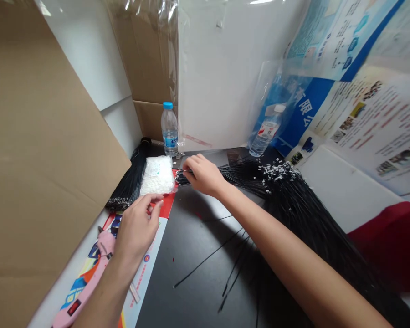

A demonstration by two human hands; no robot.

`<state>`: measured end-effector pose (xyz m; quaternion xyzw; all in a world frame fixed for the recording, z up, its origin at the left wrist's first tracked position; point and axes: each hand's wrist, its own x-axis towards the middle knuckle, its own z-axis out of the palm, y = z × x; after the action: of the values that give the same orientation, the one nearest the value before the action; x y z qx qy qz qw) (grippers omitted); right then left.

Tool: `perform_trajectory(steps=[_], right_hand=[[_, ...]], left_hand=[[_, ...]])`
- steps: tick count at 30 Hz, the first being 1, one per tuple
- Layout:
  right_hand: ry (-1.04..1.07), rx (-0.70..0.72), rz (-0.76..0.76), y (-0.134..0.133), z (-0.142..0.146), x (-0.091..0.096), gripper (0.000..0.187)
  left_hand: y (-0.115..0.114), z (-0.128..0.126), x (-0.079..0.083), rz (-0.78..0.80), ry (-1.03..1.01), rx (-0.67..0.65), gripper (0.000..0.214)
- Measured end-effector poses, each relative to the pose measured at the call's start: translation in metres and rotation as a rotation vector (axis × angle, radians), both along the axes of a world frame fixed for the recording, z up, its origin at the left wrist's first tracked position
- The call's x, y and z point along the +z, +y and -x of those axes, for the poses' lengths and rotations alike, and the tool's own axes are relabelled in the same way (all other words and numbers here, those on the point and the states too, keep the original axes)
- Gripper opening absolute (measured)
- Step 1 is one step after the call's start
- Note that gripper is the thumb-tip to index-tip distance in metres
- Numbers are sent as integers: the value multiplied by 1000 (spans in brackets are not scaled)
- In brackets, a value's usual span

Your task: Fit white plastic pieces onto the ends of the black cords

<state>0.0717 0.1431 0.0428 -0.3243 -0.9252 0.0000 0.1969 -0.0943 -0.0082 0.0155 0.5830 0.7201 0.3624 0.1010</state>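
Both left hand (pixel 140 222), curled beside the bag (pixel 157 176), and right hand (pixel 204 174), bent over the black strands (pixel 242 175), are noted, but whether either grips anything cannot be told.

Black strands (pixel 314 223) lie heaped along the dark worktop's (pixel 187 246) right edge, and loose strands (pixel 208 259) near its middle. A blue-capped bottle (pixel 170 132) and a white-capped bottle (pixel 266 133) stand at the back; a printed sheet (pixel 147 273) lines the left edge.
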Motion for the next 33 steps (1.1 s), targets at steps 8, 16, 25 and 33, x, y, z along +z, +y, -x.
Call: perform_trajectory(steps=[8,16,25,33], right_hand=[[-345,45,-18,-10,16,-28,25],[-379,31,-32,-7,12,-28,24],[-5,-73,12,2,6,10,16],[1233,202,94,-20,-43,144,21]], left_hand=[[-1,-1,-10,-4,177,-68,20],[1,-7,-12,-46,196,-158,22],[0,-11,-6,-71,-139,-173,20],[-1,-21,3,57,-564,-128,27]])
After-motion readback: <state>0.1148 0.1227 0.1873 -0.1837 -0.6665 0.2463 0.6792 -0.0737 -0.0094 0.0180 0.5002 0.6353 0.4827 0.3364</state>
